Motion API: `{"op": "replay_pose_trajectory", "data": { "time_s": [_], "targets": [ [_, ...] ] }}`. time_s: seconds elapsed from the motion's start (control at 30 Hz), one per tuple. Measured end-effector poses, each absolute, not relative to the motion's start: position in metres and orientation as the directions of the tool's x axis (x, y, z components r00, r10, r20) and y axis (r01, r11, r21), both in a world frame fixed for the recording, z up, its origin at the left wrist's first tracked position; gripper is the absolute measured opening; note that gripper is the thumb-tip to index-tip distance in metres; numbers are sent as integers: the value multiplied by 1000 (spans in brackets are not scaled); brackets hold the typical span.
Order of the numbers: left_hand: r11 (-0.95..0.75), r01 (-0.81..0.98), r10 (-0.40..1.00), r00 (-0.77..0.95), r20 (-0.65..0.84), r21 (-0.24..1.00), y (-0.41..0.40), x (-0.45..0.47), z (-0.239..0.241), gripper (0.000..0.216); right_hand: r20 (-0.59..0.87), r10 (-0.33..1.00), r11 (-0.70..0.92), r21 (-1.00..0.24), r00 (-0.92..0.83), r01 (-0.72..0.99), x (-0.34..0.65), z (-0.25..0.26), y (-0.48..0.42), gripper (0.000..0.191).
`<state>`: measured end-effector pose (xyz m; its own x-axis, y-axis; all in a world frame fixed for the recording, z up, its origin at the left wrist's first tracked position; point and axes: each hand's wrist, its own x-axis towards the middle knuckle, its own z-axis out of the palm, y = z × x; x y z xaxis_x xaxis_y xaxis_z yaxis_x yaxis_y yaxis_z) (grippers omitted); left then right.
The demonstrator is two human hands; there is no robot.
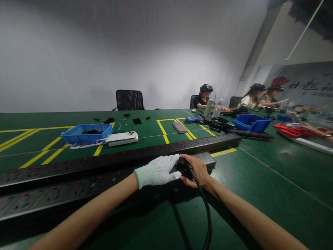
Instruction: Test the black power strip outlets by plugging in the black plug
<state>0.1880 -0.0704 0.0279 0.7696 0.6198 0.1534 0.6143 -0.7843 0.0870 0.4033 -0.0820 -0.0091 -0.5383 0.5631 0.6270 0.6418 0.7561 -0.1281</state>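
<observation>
Two long black power strips (85, 156) with rows of sockets and small red parts lie side by side on the green table. My left hand (162, 170), in a white glove with a mint cuff, grips the nearer strip (104, 180) close to its right end, thumb on the near side and fingers across the top. Bare, my right hand (196, 170) is wrapped round the black plug (186, 165) at that end, touching my left fingertips. From the plug a thick black cord (205, 205) hangs towards me. My fingers hide where plug and strip meet.
A light blue bin (88, 133) and a white phone (122, 139) lie beyond the strips on the left. Farther right are a blue power screwdriver (194, 119), bottles (208, 108), a dark blue bin (251, 122) and red parts (293, 130). Several co-workers sit there.
</observation>
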Motion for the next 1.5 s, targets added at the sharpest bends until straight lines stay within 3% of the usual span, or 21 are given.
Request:
{"op": "replay_pose_trajectory", "data": {
  "time_s": [1.07,1.33,1.5],
  "targets": [
    [-780,624,623,769,145,43,-71,188,27,64,672,577,718,-147,-463,681,396,-8,-85,49],
    [-776,630,627,761,166,40,-69,188,24,65,667,576,720,-140,-472,680,398,-9,-84,51],
    [-775,628,630,758,166,74,-70,189,24,66,655,560,749,-137,-508,648,400,-9,-83,62]
  ]
}}
